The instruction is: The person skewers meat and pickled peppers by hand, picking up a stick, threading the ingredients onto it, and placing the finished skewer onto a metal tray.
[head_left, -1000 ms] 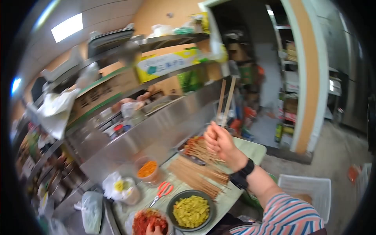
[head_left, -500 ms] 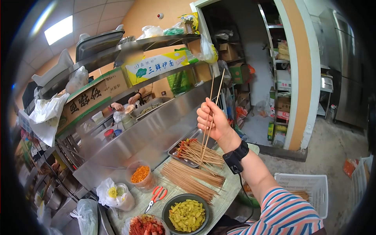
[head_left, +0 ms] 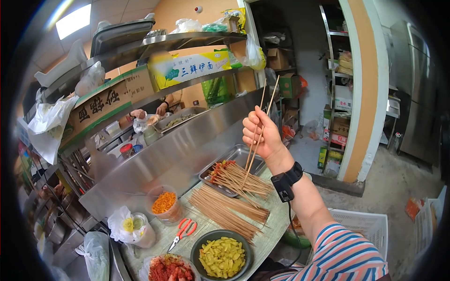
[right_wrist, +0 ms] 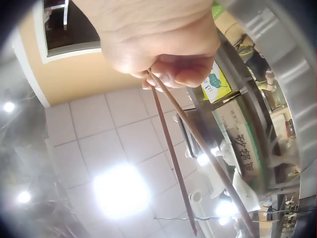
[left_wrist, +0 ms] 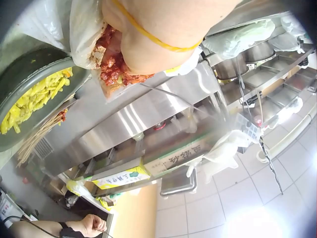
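My right hand [head_left: 265, 138] grips two thin bamboo skewers [head_left: 273, 96], raised above the back of the table. In the right wrist view, its curled fingers [right_wrist: 193, 74] hold the skewers close together at one end, and they spread apart beyond. Behind and below this hand is a metal tray [head_left: 243, 152] of skewers with red and green food on their ends. My left hand [left_wrist: 163, 44], with a yellow band round it, reaches into red, sauce-coated food [left_wrist: 116, 74] in a plastic-lined container; its fingers are hidden there.
Loose bare skewers [head_left: 225, 208] lie on the table before the tray. Nearby stand a dark bowl [head_left: 249, 255] of yellow-green pieces, a tub of orange shreds [head_left: 164, 202] and red-handled scissors [head_left: 183, 232]. A steel partition [head_left: 154, 164] rises behind; another person's hands [head_left: 161, 108] show beyond it.
My right hand dips slightly, then shifts a little right, still gripping the skewers. The left fingers, visible in the red food a second ago, are hardly seen now. The head view has steadied.
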